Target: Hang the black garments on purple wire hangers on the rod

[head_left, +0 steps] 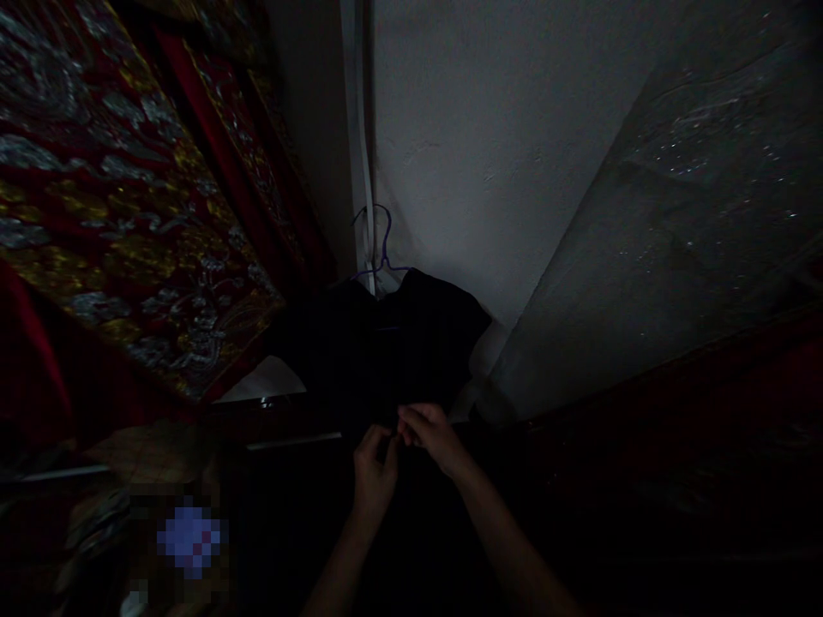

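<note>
A black short-sleeved garment [411, 351] hangs from a thin purple wire hanger [387, 236] against the wall. At its lower front, my left hand [376, 470] is closed in a pinch, thumb and fingertips on the dark cloth. Close beside it, slightly higher, my right hand [428, 433] also pinches at the front of the garment. The fingertips of both hands nearly meet. Darkness hides the lower part of the garment and any small detail between the fingers.
Red cloth with gold and silver embroidery [129, 197] hangs on the left. A pale cord [365, 146] runs down the grey wall [489, 128] to the hanger. Clear plastic sheeting [681, 188] covers the right side. A blurred-out pale blue patch [189, 537] shows at lower left.
</note>
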{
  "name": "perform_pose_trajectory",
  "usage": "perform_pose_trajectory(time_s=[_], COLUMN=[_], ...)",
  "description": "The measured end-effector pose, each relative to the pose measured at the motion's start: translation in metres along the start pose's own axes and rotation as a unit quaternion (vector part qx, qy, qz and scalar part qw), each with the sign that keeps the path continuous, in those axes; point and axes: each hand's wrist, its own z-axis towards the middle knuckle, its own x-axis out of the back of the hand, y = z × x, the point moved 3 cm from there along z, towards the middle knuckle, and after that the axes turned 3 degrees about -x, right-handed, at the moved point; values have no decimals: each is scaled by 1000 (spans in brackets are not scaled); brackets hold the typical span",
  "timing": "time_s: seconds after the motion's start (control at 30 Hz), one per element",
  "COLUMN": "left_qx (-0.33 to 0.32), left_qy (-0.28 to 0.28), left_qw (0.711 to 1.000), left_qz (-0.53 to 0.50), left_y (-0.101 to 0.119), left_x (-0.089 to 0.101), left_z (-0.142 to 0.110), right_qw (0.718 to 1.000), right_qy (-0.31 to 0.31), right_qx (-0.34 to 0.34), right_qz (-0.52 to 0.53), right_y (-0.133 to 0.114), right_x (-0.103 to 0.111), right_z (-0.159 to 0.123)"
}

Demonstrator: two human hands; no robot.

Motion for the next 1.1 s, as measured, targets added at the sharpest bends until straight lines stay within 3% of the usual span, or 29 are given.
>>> perform_pose_trajectory(time_s=[0.1,0.2,0.27,0.33,0.43,0.47,0.6,0.7,0.8,0.97,1.1], left_qx=[19,39,34,21,-14,-41,-211,-294,-329,-361,-367], left_qy=[-1,-10,-32,-75,-129,-115,35,38,22,51,123], left_qw=[1000,999,999,997,991,992,976,950,935,920,912], left_qz=[17,21,25,26,17,12,36,96,127,145,134], left_y=[-9,-22,-26,-20,12,30,116,158,170,165,170], left_x=[-11,-23,-27,-24,-2,9,59,74,74,69,78], left_z=[-5,-8,-1,15,52,66,118,142,152,151,148], right_qw=[998,992,987,982,979,980,981,970,957,946,952], right_qy=[52,64,66,69,57,46,7,15,48,96,80], right_qx=[17,86,116,139,164,169,194,238,275,286,259], right_qz=[44,68,90,110,103,90,4,-44,-82,-121,-141], right_y=[-60,-125,-152,-162,-159,-156,-158,-165,-162,-133,-108], right_x=[9,10,7,4,1,1,-1,-3,-3,-3,-7], right_z=[22,42,47,44,32,27,16,14,19,40,59])
